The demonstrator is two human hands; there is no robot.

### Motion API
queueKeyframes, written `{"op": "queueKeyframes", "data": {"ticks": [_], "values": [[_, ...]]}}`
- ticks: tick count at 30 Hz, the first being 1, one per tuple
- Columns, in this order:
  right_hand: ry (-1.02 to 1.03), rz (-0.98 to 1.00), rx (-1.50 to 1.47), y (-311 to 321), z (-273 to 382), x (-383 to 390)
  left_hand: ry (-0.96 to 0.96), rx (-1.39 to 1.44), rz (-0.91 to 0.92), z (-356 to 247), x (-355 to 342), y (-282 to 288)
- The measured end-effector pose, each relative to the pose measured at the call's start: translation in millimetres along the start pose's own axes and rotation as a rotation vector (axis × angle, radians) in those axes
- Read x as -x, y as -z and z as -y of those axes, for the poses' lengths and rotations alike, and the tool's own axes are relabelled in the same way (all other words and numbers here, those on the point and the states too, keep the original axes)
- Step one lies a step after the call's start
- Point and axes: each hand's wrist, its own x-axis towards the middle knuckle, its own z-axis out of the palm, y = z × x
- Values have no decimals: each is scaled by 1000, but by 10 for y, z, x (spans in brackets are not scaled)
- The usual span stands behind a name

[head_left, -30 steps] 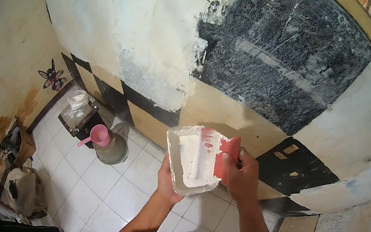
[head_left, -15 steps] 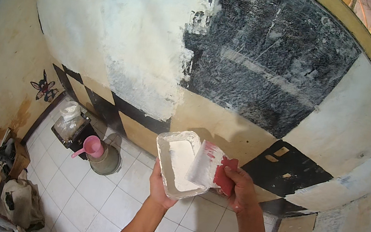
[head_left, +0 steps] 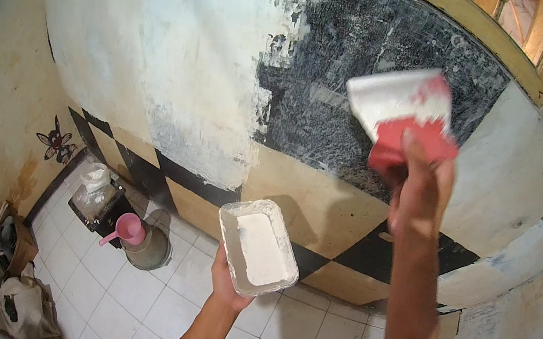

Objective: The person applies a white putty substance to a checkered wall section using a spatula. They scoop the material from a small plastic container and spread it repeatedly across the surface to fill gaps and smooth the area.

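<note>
My left hand [head_left: 229, 280] grips a rectangular tub [head_left: 284, 279] from beneath its left and near side. White wall putty [head_left: 266, 248] lies in the tub, and dried smears coat its rim. My right hand [head_left: 422, 193] is raised in front of the wall, closed on a flat red scraper [head_left: 408, 136]. White putty covers the scraper's wide blade end, which is slightly smeared by motion. Behind the scraper is a rough black wall patch [head_left: 345, 60]; whether the blade touches it I cannot tell. A whitish coated stretch of wall [head_left: 185, 42] adjoins the black on the left.
Yellowish window frames [head_left: 466, 19] run along the top of the wall. On the tiled floor [head_left: 130, 296] at left stand a grey bucket [head_left: 151, 253] with a pink dipper [head_left: 129, 227] and a bag of white material [head_left: 94, 188]. A sack [head_left: 30, 305] and a cardboard box [head_left: 23, 247] sit by the left wall.
My right hand has lifted the scraper from over the tub, up and to the right in front of the black patch. The tub stays in my left hand, slightly turned and lower.
</note>
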Motion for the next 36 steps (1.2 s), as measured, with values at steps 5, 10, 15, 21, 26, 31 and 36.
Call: {"op": "queueKeyframes", "data": {"ticks": [5,10,15,21,26,31,36], "values": [[970,69,1031,-410,516,-695,-11,-4,-32,-79,46,24],[1204,293,1665,-600,27,-1066,-22,22,-2,-168,105,-5],[1130,380,1672,-453,-333,-690,-36,4,-34,-330,193,-15],[1150,185,1826,-245,94,-1099,-6,14,-36,-266,224,69],[1153,203,1898,168,-78,-943,-10,0,-10,-307,259,25],[1067,196,1953,566,80,-1205,23,-20,-27,-162,220,57],[864,263,1934,500,233,-808,-12,-26,-43,-172,276,-36]]}}
